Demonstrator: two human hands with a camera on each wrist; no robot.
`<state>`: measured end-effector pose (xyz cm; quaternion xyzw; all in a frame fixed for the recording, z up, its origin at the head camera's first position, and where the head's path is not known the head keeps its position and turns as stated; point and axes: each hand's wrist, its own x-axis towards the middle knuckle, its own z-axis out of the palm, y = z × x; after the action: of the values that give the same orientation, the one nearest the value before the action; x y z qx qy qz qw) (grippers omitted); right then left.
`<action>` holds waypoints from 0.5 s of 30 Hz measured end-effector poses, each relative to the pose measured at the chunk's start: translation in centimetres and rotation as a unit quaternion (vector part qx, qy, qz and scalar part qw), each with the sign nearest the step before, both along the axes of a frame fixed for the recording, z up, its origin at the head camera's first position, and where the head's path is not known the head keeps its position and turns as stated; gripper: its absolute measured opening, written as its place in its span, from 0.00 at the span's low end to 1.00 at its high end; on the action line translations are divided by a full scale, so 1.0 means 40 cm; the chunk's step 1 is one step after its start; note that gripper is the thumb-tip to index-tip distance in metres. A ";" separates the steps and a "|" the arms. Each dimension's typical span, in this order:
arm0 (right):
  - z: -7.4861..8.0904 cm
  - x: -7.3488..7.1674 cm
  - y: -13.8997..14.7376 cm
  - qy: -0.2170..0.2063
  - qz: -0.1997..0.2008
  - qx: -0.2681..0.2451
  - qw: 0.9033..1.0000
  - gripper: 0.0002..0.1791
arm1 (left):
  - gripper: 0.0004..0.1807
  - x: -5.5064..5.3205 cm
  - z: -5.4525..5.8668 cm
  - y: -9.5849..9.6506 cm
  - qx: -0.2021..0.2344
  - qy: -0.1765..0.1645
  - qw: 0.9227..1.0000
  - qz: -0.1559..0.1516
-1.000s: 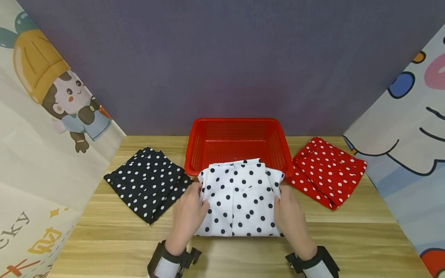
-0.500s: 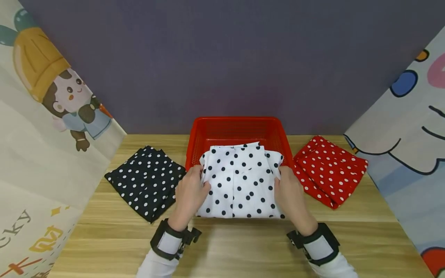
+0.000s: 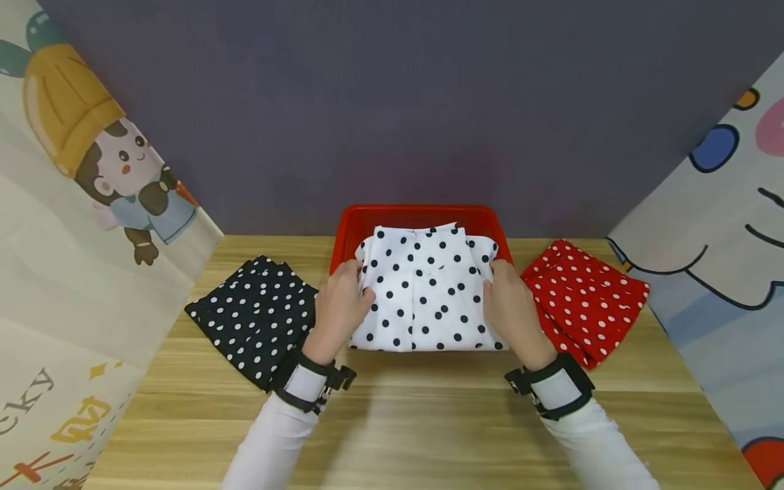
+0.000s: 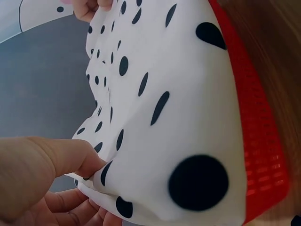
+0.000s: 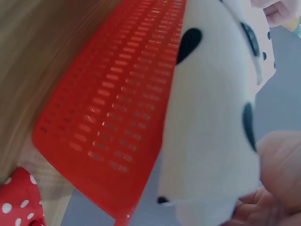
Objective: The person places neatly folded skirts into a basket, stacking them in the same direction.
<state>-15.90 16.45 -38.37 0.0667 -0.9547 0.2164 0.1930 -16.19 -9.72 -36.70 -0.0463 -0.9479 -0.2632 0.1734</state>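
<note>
A folded white cloth [image 3: 425, 292] with black polka dots is held up flat in both hands over the red basket [image 3: 361, 216]. At its left edge my left hand [image 3: 339, 303] pinches the folds, thumb on top and fingers beneath, as the left wrist view shows. My right hand [image 3: 516, 307] grips the opposite edge. The cloth hides most of the basket's inside and its front rim. In the right wrist view the basket's slotted outer wall [image 5: 103, 127] stands just below the cloth's front fold [image 5: 209, 122].
On the wooden table [image 3: 416, 422], a folded black cloth [image 3: 260, 316] with white dots lies left of the basket. A folded red cloth [image 3: 588, 299] with white dots lies to the right. A grey panel [image 3: 416, 102] rises behind the basket.
Both hands have moved forward, away from the body, carrying the white cloth from the basket's front edge to over the basket. The black and red cloths have stayed put.
</note>
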 end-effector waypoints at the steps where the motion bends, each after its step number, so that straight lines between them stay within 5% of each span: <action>1: 0.004 -0.008 0.001 0.002 0.004 -0.002 1.000 0.22 | 0.17 -0.008 0.003 0.000 -0.001 -0.001 1.000 -0.002; 15: 0.032 -0.122 0.000 -0.039 -0.003 0.004 0.999 0.22 | 0.18 -0.114 0.040 0.004 -0.029 -0.025 0.999 -0.006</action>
<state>-20.77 16.46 -37.07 0.0566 -0.9626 0.2142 0.1562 -20.73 -9.54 -35.08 -0.0502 -0.9588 -0.2379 0.1467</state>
